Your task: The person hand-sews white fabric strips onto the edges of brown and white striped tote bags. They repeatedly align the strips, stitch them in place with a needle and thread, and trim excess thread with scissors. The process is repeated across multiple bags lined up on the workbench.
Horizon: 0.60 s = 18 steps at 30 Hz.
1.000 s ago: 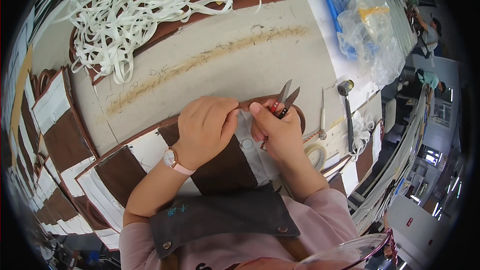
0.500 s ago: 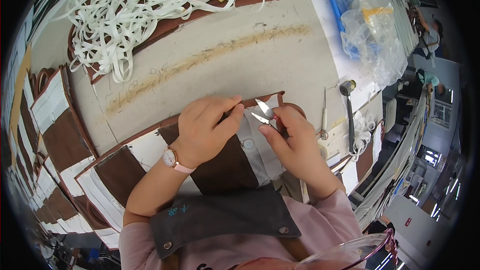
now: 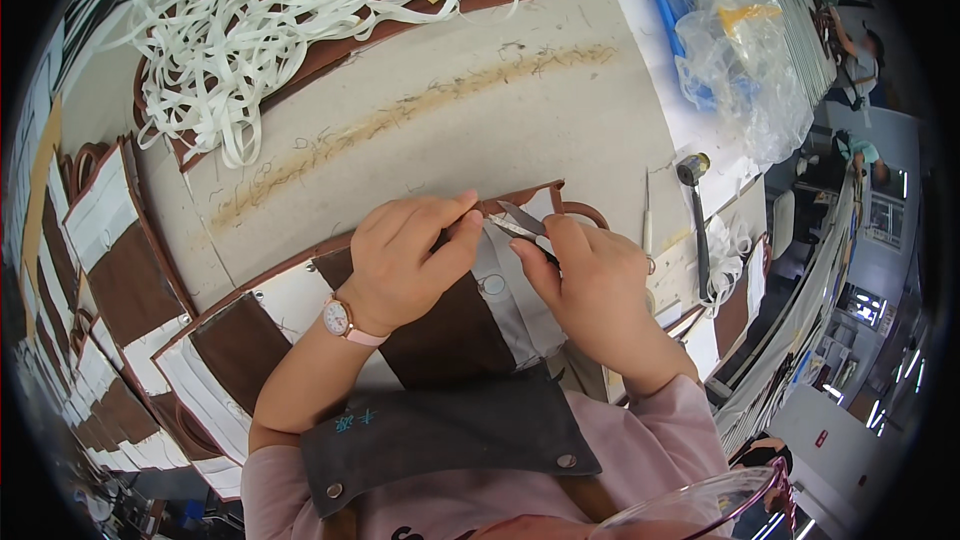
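Note:
Before me lies a flat panel (image 3: 445, 330) of brown and white pieces with a reddish-brown bound edge and small metal studs. My left hand (image 3: 412, 260), with a watch (image 3: 338, 317) on its wrist, has thumb and forefinger pinched at the panel's far edge. Whether a thread is also between those fingertips is too small to tell. In my right hand (image 3: 590, 265) is a small pair of scissors (image 3: 522, 224). Their blades are parted and point left, close to the left fingertips at the bound edge. Part of the handles is hidden by my fingers.
White tape (image 3: 230, 50) lies tangled on brown material at the far left. A hammer (image 3: 698, 225) and a thin awl-like tool (image 3: 648, 220) lie to the right, below clear plastic bags (image 3: 745, 70). More brown-and-white panels (image 3: 130, 280) stand at the left. Thread scraps litter the table (image 3: 560, 110).
My right hand has moved slightly left and turned, bringing the scissors' blades closer to my left fingertips. The left hand keeps its pinch almost in place.

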{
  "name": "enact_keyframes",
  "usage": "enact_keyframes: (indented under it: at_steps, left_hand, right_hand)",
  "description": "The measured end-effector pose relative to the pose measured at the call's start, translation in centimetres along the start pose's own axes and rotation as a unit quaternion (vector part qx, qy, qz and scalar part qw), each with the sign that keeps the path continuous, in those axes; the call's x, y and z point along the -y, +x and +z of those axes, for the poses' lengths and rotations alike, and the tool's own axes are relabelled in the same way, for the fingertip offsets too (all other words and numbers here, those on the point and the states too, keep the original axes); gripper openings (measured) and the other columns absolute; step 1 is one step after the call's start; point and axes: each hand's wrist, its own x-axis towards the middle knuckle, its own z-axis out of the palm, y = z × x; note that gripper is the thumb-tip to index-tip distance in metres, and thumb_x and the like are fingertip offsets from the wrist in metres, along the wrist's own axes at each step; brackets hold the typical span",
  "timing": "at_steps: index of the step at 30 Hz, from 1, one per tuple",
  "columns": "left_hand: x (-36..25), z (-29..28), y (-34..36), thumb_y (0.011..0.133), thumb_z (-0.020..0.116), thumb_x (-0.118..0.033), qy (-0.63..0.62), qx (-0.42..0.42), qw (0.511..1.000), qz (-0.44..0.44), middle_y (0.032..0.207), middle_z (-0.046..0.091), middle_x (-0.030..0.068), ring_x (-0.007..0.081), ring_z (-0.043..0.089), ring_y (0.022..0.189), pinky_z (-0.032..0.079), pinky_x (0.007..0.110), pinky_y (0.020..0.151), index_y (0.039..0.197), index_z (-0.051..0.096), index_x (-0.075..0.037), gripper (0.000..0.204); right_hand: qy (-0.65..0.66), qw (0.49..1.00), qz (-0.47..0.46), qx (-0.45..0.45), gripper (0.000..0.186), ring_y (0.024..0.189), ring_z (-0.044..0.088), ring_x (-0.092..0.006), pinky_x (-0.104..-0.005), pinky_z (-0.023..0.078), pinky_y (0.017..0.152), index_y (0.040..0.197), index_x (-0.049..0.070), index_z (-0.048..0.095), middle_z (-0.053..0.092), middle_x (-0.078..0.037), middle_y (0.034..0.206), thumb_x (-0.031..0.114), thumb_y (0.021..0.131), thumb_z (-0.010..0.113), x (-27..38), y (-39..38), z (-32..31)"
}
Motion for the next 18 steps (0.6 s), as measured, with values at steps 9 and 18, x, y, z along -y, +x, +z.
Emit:
enact_keyframes:
  at_steps: [9, 18]
  left_hand:
    - [0.12, 0.08, -0.01, 0.076, 0.074, -0.003, -0.002, -0.003, 1.0, 0.002, 0.097, 0.073, 0.0057, 0.0185, 0.069, 0.075, 0.051, 0.028, 0.06, 0.089, 0.069, -0.009, 0.015]
    - [0.12, -0.02, -0.02, 0.076, 0.073, -0.004, -0.014, 0.003, 1.0, -0.009, 0.098, 0.073, 0.0063, 0.0193, 0.069, 0.077, 0.052, 0.029, 0.061, 0.089, 0.07, -0.008, 0.014]
  right_hand:
    - [-0.005, 1.0, -0.026, 0.003, 0.031, 0.048, 0.053, -0.0222, -0.0354, 0.041, 0.046, 0.077, 0.01, 0.052, 0.05, -0.004, 0.059, 0.027, 0.089, 0.075, -0.04, 0.28, -0.01]
    - [-0.02, 0.999, -0.041, 0.02, 0.033, 0.048, 0.054, -0.0221, -0.0361, 0.043, 0.046, 0.075, 0.011, 0.051, 0.051, -0.004, 0.058, 0.03, 0.091, 0.073, -0.27, 0.47, 0.08]
